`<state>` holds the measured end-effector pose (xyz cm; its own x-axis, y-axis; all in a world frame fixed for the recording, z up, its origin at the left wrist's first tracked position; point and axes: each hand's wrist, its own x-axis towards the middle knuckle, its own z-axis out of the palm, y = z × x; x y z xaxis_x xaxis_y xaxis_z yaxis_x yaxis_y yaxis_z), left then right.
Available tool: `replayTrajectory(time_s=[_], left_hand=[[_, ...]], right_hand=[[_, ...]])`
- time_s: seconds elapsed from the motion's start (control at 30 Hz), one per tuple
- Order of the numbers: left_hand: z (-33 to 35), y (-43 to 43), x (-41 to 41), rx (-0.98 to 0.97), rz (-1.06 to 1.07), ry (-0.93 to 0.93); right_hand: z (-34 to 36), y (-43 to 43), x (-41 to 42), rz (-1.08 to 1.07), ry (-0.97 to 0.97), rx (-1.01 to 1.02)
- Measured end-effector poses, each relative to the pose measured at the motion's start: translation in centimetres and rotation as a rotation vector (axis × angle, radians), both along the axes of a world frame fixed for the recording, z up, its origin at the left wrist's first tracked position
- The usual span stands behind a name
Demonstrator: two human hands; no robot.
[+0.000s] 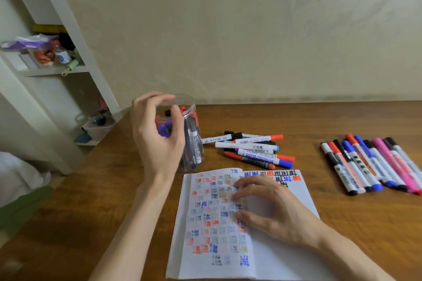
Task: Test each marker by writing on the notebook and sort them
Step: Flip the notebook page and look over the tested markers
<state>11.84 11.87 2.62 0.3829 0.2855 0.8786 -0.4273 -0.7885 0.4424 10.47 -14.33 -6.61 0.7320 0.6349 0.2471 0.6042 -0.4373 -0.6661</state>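
Left hand (157, 134), fingers loosely curved and apart, hides the left side of the clear marker jar (191, 143). Right hand (269, 210) lies spread-fingered on the notebook (205, 246), whose lower right corner is cut off.

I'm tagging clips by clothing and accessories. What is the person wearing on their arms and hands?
Nothing shows on either. The left hand and right hand are bare, with no gloves, rings or bandages visible. The left forearm and right forearm are uncovered as far as the frame's edge, with no sleeve, watch or bracelet in view.
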Motion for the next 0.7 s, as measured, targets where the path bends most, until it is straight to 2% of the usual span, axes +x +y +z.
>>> replayTrajectory(time_s=[0.03, 0.07, 0.17, 0.27, 0.37, 0.47, 0.7], left_hand=[[-0.3, -1.8, -0.4, -0.028, -0.070, -0.036], [-0.6, -3.7, -0.6, -0.072, -0.159, 0.003], [-1.6, -7.7, 0.4, -0.162, -0.395, 0.354], [-3.5, -9.5, 2.8, 0.013, -0.425, 0.662], [-5.4, -10.0, 4.2, 0.358, -0.238, 0.804], [-6.7, -9.9, 4.6, 0.500, -0.145, 0.824], [-8.6, -9.5, 4.9, 0.505, -0.133, 0.776]], right_hand=[[-0.1, 0.0, 0.0, -0.008, 0.005, 0.009], [-0.1, 0.0, 0.0, -0.016, 0.006, 0.020], [-0.2, 0.1, 0.0, -0.036, -0.019, 0.096], [0.1, -0.6, 0.2, -0.111, -0.031, 0.155], [0.2, -1.7, 0.8, -0.287, -0.075, 0.169], [0.0, -2.9, 1.6, -0.495, -0.095, 0.173], [0.4, -4.7, 2.8, -0.689, -0.044, 0.152]])
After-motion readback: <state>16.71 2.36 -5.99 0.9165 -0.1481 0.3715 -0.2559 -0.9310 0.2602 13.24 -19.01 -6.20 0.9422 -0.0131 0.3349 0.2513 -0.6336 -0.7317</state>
